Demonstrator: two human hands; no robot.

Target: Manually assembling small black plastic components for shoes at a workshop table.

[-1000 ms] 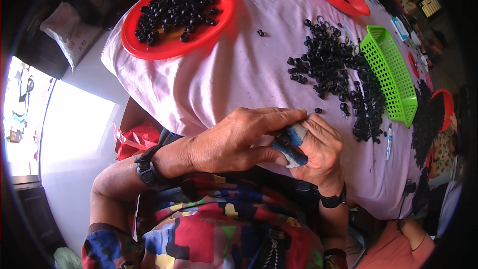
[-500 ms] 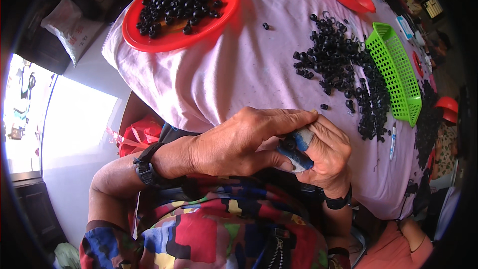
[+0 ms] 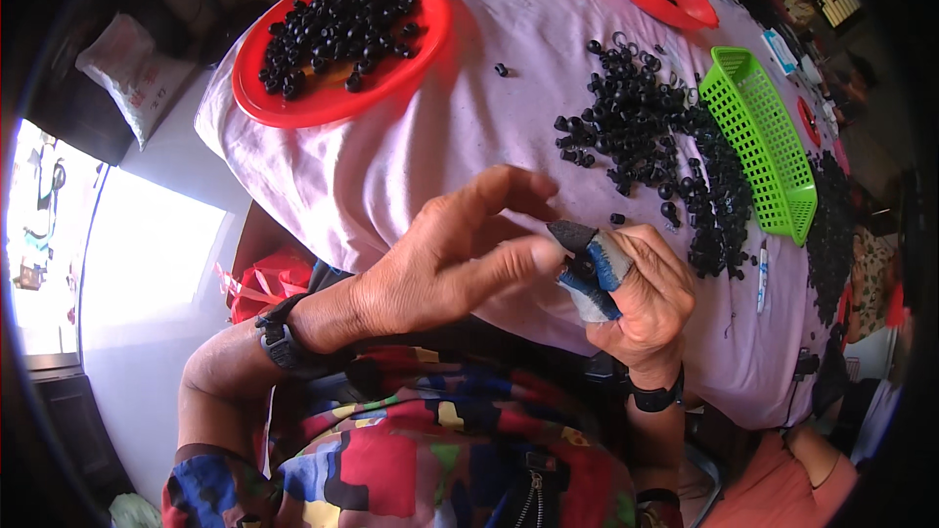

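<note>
My left hand (image 3: 455, 249) hovers just beside my right, its thumb and fingers apart with nothing visible between them. Blue-and-white cloth wraps (image 3: 611, 264) cover fingers of my right hand (image 3: 650, 293), and one fingertip bears a dark grey covering (image 3: 572, 234). Those wrapped fingers curl toward each other around something small and black, mostly hidden in shadow. Beyond my hands, a loose pile of small black round parts (image 3: 631, 122) lies on the pink cloth (image 3: 469, 137), with a few single pieces apart from it.
At the far left of the table stands a red plate (image 3: 293, 119) heaped with black parts. Another red dish (image 3: 690, 10) sits at the far right. A green perforated basket (image 3: 768, 156) borders the pile, near a pen (image 3: 763, 279). A person's arm (image 3: 817, 455) shows at lower right.
My left hand has drawn back from my right hand and its fingers have spread; before, it touched the right fingertips. The view has shifted slightly.
</note>
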